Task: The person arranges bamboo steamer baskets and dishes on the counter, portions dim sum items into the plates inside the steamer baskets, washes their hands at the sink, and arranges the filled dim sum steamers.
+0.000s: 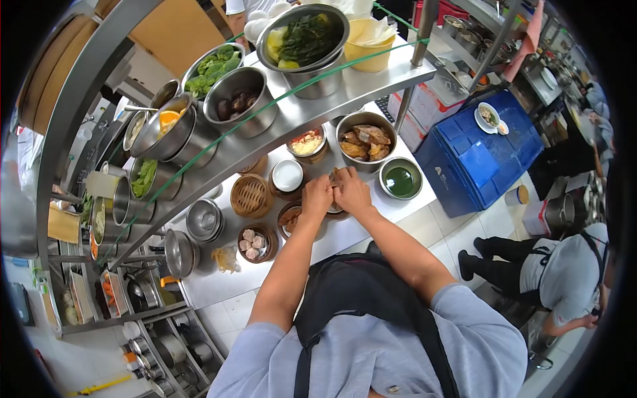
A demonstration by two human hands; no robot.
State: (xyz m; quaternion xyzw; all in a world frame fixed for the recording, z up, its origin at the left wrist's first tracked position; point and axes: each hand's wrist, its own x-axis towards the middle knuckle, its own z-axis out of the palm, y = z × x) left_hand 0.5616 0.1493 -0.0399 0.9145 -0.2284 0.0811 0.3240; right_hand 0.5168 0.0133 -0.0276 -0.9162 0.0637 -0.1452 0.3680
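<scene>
My left hand (317, 197) and my right hand (352, 192) are close together over the counter, fingers bent inward. Between them they grip a small brownish piece of food (334, 178), mostly hidden by the fingers. Just beyond stands a steel pot (366, 126) of large brown pieces (365, 142). A steel bowl of green liquid (400, 180) sits right of my right hand. Under my wrists are bamboo steamers (290, 217), partly covered by my arms. To the left, a white dish (288, 176) rests on a round container, and a bamboo steamer holds several pale dumplings (253, 244).
A steel shelf (265, 126) with pots of greens (305, 41) and other ingredients crosses above the counter (199, 284). Stacked steel bowls (204, 219) stand left. A blue cooler box (474, 156) is at right; another person (564, 265) stands behind it on the right.
</scene>
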